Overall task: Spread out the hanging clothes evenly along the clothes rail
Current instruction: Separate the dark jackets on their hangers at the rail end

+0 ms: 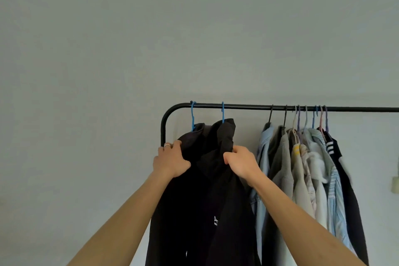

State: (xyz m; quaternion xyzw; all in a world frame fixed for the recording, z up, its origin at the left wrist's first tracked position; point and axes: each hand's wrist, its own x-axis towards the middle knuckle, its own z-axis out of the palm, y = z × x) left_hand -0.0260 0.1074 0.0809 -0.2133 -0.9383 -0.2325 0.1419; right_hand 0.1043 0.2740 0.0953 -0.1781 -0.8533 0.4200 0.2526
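A black clothes rail (246,106) runs across the right half of the view and bends down at its left end. Two black jackets hang near that bend on blue hangers. My left hand (170,160), with a ring on it, grips the shoulder of the left black jacket (190,142). My right hand (239,163) grips the right black jacket (224,136) by its collar fabric. Further right, past a bare stretch of rail, several lighter shirts (302,168) and a dark striped top (336,153) hang packed close together.
A plain pale wall (129,49) stands behind the rail. The rail's vertical post (163,131) drops just left of my left hand. A small beige fitting (395,184) shows on the wall at the far right edge.
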